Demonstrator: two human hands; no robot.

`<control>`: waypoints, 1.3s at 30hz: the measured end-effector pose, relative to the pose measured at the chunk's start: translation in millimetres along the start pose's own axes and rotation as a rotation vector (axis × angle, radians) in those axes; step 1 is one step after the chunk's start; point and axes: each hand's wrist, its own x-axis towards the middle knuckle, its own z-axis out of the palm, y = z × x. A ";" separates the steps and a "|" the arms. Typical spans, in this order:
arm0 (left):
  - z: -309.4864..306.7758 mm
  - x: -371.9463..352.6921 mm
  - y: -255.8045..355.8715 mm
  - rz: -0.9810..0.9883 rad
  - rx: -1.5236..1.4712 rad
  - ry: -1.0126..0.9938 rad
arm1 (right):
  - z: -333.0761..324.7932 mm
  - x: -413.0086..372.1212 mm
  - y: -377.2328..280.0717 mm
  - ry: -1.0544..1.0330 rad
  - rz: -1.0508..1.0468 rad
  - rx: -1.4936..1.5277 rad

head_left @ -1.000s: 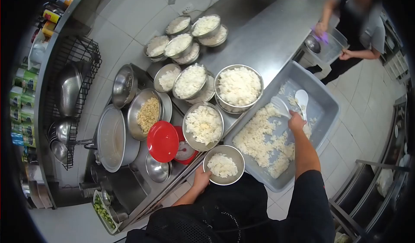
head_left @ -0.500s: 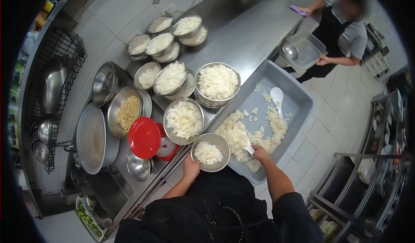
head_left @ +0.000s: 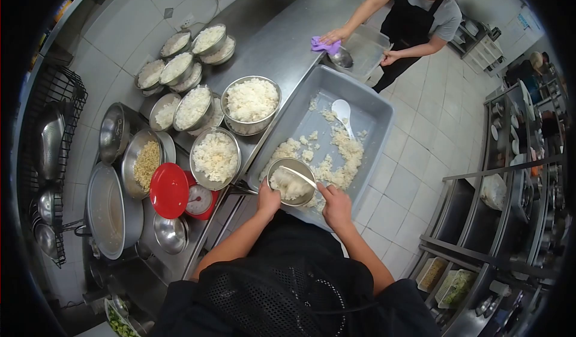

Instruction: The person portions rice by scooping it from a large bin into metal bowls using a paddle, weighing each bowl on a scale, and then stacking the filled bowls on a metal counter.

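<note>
Two hands in use: left hand on a metal bowl, right hand on a white rice paddle.
Left fingers are closed on the left side of the bowl, which contains rice and is positioned over the near end of a gray tub. Right fingers are wrapped narrowly around the paddle handle; the blade extends across the bowl opening, against the rice. Loose rice lies on the tub floor, with a second paddle resting farther in. Left of the tub, a filled bowl is located near a red scale. Beyond the tub, a co-worker presses a purple cloth on the steel counter and grips a clear container.
</note>
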 end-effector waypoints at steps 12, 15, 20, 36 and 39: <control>-59.8 -53.9 -46.6 -0.151 -0.360 -0.029 | 61.1 70.0 114.9 -0.246 0.333 -0.306; -89.6 -77.4 -43.2 -0.161 -0.401 -0.043 | 83.8 74.7 110.4 -0.322 0.408 -0.205; -130.8 -108.2 -4.8 0.002 -0.579 -0.031 | 167.5 52.2 112.1 -0.468 0.530 0.410; -128.5 -104.0 58.6 0.177 -0.649 0.025 | -3.9 32.9 50.3 -0.140 0.536 1.064; -115.0 -96.3 65.8 0.098 -0.596 -0.047 | -63.2 24.8 7.6 -0.046 0.477 1.020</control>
